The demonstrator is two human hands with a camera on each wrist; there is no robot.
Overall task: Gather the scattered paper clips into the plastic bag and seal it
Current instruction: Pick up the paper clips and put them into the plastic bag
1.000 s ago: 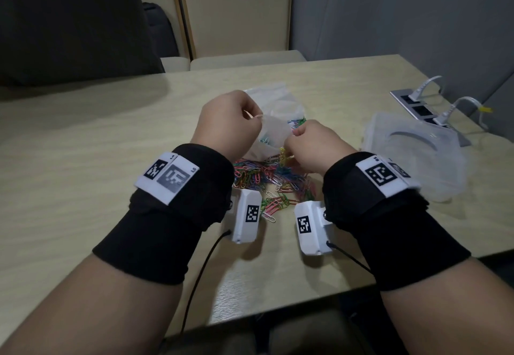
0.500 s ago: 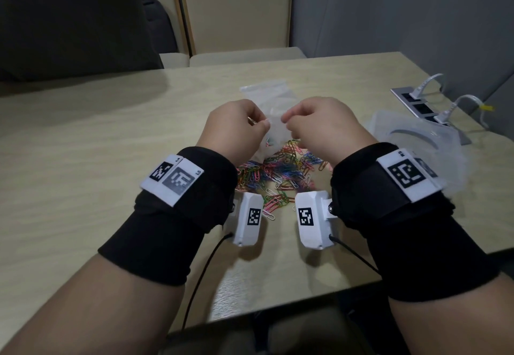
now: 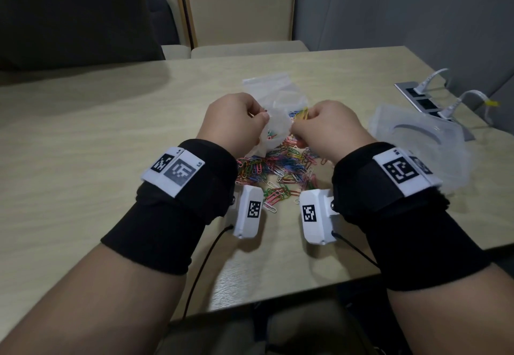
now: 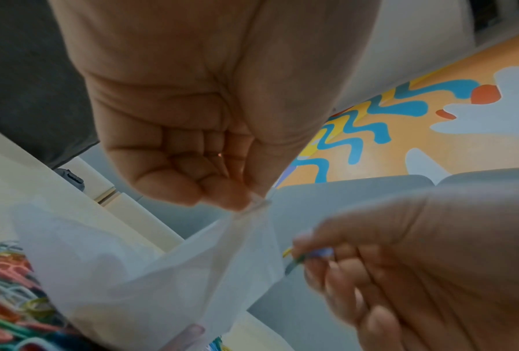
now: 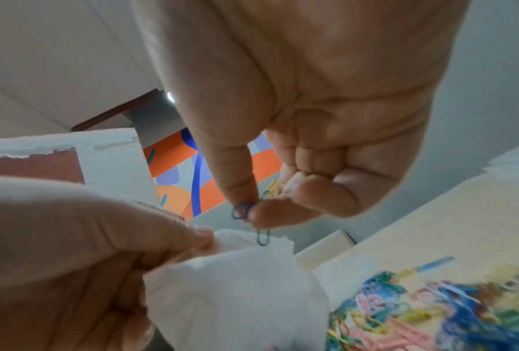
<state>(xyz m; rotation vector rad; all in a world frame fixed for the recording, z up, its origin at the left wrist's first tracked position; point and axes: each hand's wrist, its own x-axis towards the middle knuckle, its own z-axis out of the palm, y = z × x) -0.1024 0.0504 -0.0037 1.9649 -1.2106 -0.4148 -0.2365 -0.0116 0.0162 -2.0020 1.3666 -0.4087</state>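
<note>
A clear plastic bag [image 3: 274,132] hangs above the table, pinched at its mouth by my left hand [image 3: 236,122]; the same pinch on the bag [image 4: 174,273] shows in the left wrist view under the left hand [image 4: 246,201]. My right hand [image 3: 322,126] pinches a few paper clips [image 3: 301,114] just right of the bag's mouth. In the right wrist view the right hand [image 5: 252,211] grips blue and yellow clips [image 5: 241,211] over the bag [image 5: 237,289]. A heap of coloured paper clips [image 3: 278,171] lies on the table below both hands.
A second clear bag [image 3: 267,83] lies flat behind the hands. A clear plastic container [image 3: 422,137] sits at the right, with a socket panel and white cables [image 3: 434,90] beyond it. Chairs [image 3: 236,7] stand at the table's far edge.
My right hand rose from the heap with a few clips and came up to the bag's mouth. The left hand kept hold of the bag, shifting slightly.
</note>
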